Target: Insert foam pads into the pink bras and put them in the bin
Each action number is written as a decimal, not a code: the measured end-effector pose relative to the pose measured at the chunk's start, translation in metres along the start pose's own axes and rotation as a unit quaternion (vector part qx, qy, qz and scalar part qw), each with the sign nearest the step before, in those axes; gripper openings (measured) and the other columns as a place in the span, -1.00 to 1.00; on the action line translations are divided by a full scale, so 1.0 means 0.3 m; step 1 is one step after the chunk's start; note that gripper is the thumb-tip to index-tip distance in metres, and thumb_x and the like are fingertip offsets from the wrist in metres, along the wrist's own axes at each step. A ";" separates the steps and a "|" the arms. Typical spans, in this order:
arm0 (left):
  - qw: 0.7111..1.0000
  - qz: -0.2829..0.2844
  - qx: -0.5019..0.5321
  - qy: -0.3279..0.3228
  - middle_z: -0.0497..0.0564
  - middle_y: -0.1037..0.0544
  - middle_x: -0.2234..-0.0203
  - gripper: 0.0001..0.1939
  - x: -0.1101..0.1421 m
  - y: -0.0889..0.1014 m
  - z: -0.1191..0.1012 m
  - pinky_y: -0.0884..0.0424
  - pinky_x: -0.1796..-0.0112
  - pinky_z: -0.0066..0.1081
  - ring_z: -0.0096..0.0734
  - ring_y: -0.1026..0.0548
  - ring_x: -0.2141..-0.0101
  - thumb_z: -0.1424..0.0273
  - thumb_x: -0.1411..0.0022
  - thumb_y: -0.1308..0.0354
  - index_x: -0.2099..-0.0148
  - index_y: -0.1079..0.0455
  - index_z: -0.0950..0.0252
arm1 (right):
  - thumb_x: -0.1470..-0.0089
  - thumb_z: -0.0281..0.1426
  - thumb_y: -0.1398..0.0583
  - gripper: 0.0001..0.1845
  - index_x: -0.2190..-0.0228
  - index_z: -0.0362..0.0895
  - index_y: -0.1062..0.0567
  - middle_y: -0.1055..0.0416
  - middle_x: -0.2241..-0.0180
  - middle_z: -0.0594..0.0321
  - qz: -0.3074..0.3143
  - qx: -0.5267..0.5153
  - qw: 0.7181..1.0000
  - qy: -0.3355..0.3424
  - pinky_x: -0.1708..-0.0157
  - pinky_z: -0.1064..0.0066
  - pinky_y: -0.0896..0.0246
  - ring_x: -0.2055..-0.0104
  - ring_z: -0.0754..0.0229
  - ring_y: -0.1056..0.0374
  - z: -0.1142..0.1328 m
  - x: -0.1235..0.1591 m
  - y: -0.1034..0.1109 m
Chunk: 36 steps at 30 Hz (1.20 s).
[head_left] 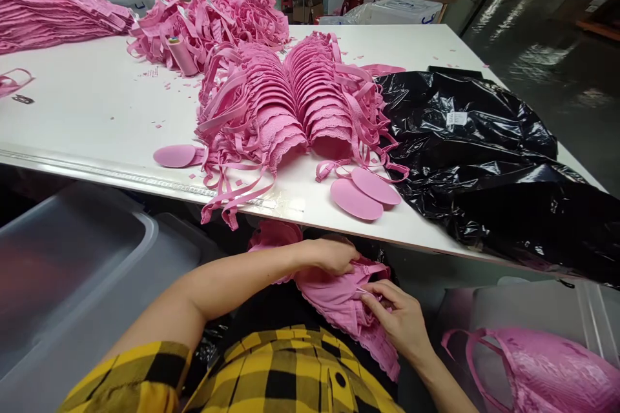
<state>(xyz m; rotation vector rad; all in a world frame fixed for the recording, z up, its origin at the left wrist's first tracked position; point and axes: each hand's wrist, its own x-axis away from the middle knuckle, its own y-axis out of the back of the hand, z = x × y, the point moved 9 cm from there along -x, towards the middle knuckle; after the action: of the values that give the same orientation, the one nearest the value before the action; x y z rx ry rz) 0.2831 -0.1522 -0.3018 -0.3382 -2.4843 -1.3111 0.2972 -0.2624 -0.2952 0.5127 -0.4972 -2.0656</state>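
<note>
No text can be read. A small white rectangular label (456, 119) on the glossy black plastic sheeting (426, 148), right of the frame, bears print too small to decipher; the reddish marks (151, 72) on the white flat tabletop (97, 110), upper left, are likewise illegible.

Pink garment (329, 300), yellow-and-black checked shirt (285, 371)
The tabletop (87, 110) is white, the plastic bag (460, 142) black, the stacked bras (271, 103) pink.
</note>
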 end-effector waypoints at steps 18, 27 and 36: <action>0.981 -0.191 0.030 0.035 -0.04 -0.50 0.53 -0.77 0.075 -0.008 -0.007 -0.24 0.42 -0.48 -0.43 -0.42 0.49 0.42 -0.25 0.01 0.41 -0.40 0.30 | -0.12 -0.30 -0.11 -0.76 0.48 -0.12 -0.49 -0.35 0.60 0.29 -0.052 0.069 0.995 0.046 0.62 0.49 -0.14 0.63 0.30 -0.21 0.077 -0.038 -0.055; 0.969 -0.242 -0.026 0.039 0.08 -0.50 0.42 -0.79 0.217 -0.038 -0.048 -0.31 0.31 -0.34 -0.28 -0.43 0.35 0.33 -0.21 -0.05 0.36 -0.43 0.33 | -0.10 -0.27 -0.15 -0.80 0.31 -0.10 -0.53 -0.52 0.39 0.21 0.029 0.005 1.000 -0.004 0.49 0.50 -0.37 0.45 0.22 -0.43 -0.003 -0.015 -0.032; 0.951 -0.236 0.121 0.161 0.01 -0.49 0.52 -0.86 0.203 -0.092 -0.016 -0.27 0.45 -0.44 -0.37 -0.42 0.47 0.48 -0.09 -0.05 0.46 -0.40 0.34 | -0.07 -0.35 -0.16 -0.85 0.39 -0.08 -0.54 -0.46 0.42 0.20 0.060 -0.020 0.998 0.016 0.40 0.43 -0.31 0.37 0.17 -0.39 0.014 -0.019 -0.035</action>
<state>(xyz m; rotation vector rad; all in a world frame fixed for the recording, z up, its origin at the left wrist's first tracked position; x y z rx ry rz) 0.2182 -0.1676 -0.2971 0.5198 -2.4771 -1.0822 0.2904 -0.2517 -0.2962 0.4797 -0.4552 -1.9467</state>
